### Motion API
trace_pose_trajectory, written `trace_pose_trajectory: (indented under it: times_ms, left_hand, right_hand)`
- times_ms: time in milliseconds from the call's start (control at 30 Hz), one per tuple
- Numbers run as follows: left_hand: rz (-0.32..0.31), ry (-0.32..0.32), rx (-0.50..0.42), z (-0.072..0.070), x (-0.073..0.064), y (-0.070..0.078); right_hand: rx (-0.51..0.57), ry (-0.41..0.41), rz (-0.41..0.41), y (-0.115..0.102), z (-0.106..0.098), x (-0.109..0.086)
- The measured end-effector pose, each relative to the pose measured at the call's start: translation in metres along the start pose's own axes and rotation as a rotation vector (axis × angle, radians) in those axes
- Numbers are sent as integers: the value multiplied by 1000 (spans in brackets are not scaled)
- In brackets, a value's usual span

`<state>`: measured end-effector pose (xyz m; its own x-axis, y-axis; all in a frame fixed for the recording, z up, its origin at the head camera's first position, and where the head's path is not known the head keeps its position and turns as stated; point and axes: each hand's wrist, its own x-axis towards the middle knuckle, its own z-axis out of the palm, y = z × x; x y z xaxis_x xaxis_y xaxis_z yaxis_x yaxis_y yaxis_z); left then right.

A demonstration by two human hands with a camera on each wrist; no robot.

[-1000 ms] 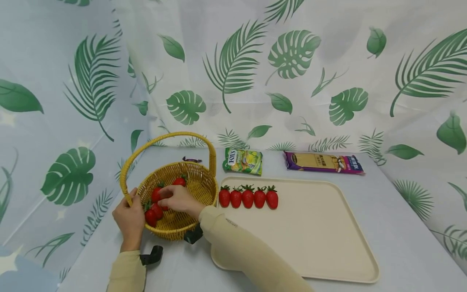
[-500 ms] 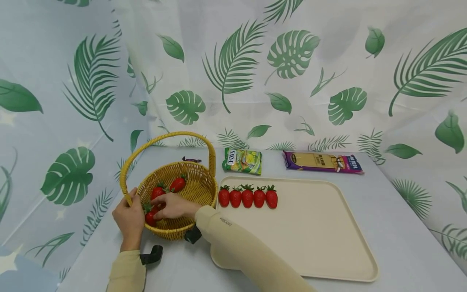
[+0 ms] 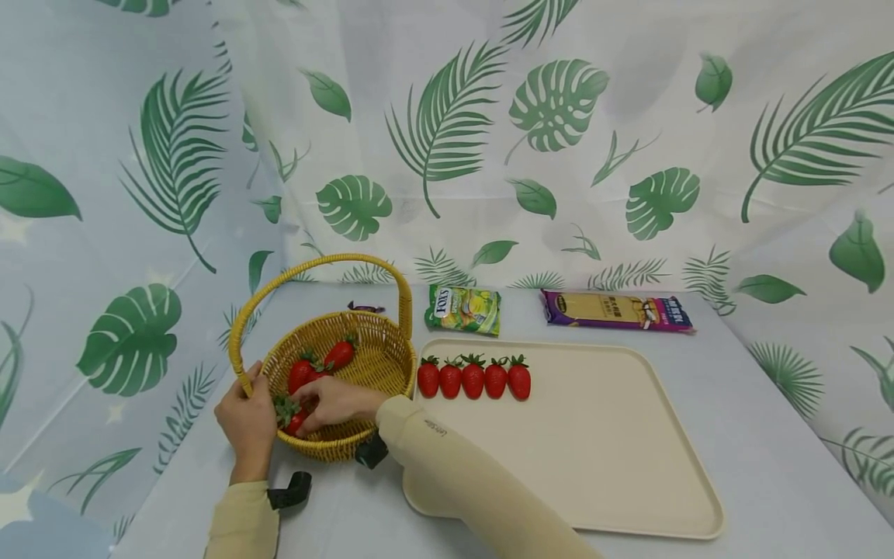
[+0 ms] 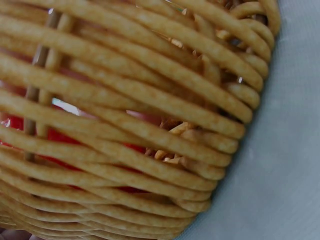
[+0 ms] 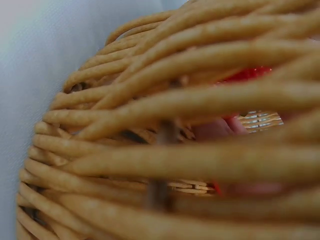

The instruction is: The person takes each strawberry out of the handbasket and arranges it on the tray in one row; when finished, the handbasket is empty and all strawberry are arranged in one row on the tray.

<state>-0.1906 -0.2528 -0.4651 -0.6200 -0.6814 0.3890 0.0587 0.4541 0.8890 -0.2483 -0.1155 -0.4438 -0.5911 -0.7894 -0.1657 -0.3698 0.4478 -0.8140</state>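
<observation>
Yellow basket [image 3: 331, 449] gripped by the left hand [image 3: 247, 413], the right hand [image 3: 335, 402] reaches down inside, pinching a strawberry [image 3: 294, 423].

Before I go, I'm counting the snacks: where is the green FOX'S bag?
In the head view, the green FOX'S bag lies just beyond the beige tray, right of the yellow basket and left of the purple packet.
</observation>
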Motion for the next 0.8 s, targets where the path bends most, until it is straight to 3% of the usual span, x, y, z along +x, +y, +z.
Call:
trace_pose_trajectory:
  times_ms: [300, 700, 800]
  left_hand:
    - [13, 10, -14, 0, 1, -2]
    - [29, 14, -6, 0, 1, -2]
    - [24, 8, -6, 0, 1, -2]
  right_hand:
    - [105, -1, 51, -2, 2, -4]
    - [40, -58, 20, -7, 0, -6]
    - [26, -40, 13, -6, 0, -8]
